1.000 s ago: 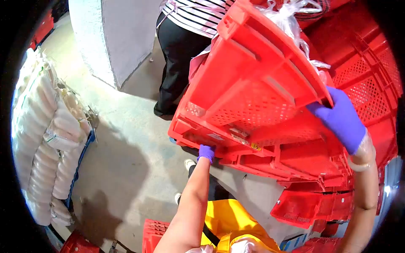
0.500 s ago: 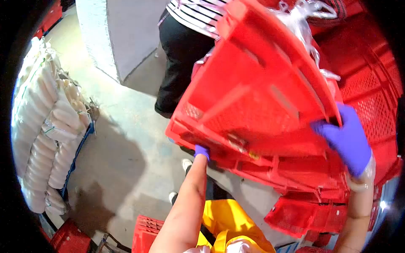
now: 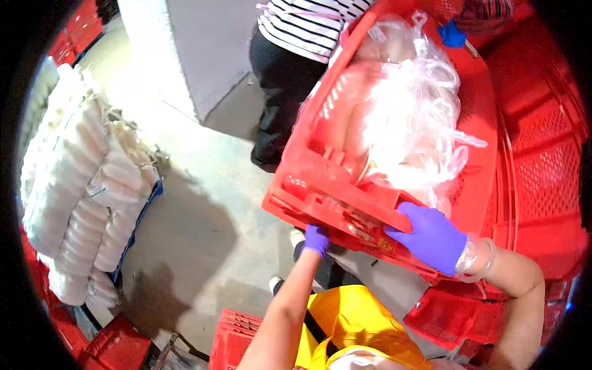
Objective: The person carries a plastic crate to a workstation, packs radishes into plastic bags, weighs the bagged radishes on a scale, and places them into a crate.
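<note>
A large red plastic crate (image 3: 493,166) slants across the right half of the view. Inside it lies a heap of clear plastic bags (image 3: 413,117) with knotted, twisted ends; the contents of the bags are blurred by glare. My left hand (image 3: 317,238), in a purple glove, grips the lower near edge of the crate from below, its fingertips partly hidden. My right hand (image 3: 431,237), also purple-gloved, is closed over the crate's near rim, thumb pointing left. A small blue item (image 3: 452,34) sits at the crate's far right edge.
Another person in a striped top (image 3: 305,28) and black trousers stands just beyond the crate. White bagged rolls (image 3: 86,185) are piled on a blue base at left. Red crates (image 3: 536,154) line the right side, and another crate (image 3: 233,336) stands near my yellow apron (image 3: 354,320).
The raised red surface that faced me has come down, showing the plastic bags. My right hand has moved left from the far right edge to the near rim. My left hand has shifted slightly right.
</note>
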`<state>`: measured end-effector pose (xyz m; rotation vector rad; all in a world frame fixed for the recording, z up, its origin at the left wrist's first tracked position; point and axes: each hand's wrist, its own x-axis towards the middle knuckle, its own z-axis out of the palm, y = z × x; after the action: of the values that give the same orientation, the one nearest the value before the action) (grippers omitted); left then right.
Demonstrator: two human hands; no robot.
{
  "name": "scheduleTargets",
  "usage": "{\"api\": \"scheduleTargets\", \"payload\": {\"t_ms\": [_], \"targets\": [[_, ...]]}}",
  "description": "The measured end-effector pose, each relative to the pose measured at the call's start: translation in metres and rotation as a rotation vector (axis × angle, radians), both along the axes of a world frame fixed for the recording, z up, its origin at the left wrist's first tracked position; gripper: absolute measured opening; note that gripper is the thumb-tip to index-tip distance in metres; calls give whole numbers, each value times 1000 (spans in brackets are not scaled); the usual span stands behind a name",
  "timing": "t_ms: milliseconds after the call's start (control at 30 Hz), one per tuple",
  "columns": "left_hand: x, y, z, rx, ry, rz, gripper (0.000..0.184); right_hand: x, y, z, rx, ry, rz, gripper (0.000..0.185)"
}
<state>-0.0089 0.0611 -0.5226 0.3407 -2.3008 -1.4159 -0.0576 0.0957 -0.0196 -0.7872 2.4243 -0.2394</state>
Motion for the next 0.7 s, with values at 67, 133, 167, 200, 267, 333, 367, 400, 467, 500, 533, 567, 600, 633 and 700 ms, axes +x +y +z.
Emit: {"api": "scheduleTargets", "payload": {"t_ms": [67,133,167,200,267,333,367,400,467,500,533,567,600,633,700], "targets": [[35,-21,144,-97,-455,-395,41,0,-1,18,11,13,35,31],[74,-27,255,383,-270,-293,30,7,-2,48,-18,-18,16,30],[81,-33,305,733,-150,-314,29,6,-9,60,49,-30,8,30],[88,-34,358,1078,-14,-333,28,11,-12,79,115,-33,-3,30],[84,-40,436,1391,180,-426,37,9,-8,89,43,10,36,31],[62,-41,471,1325,141,-461,37,6,-4,97,9,-112,-51,31],[59,-40,487,1261,96,-525,37,8,7,94,-144,-302,-132,29],[56,-38,496,1255,112,-504,37,9,3,98,-143,-302,-106,29],[46,-31,512,1314,169,-304,32,7,-1,106,-50,-44,147,29],[45,-31,519,1304,164,-297,29,6,2,106,-113,-114,45,30],[43,-31,525,1317,157,-293,29,2,4,112,-102,-123,41,30],[41,-31,533,1321,139,-309,28,1,3,124,-66,-164,-26,30],[36,-21,532,1311,119,-326,27,-5,13,124,-43,-204,-93,30],[35,-16,536,1337,198,-280,26,-8,17,123,-67,-193,-66,29],[39,-16,541,1350,142,-271,26,1,6,138,-24,-199,-84,28]]}}
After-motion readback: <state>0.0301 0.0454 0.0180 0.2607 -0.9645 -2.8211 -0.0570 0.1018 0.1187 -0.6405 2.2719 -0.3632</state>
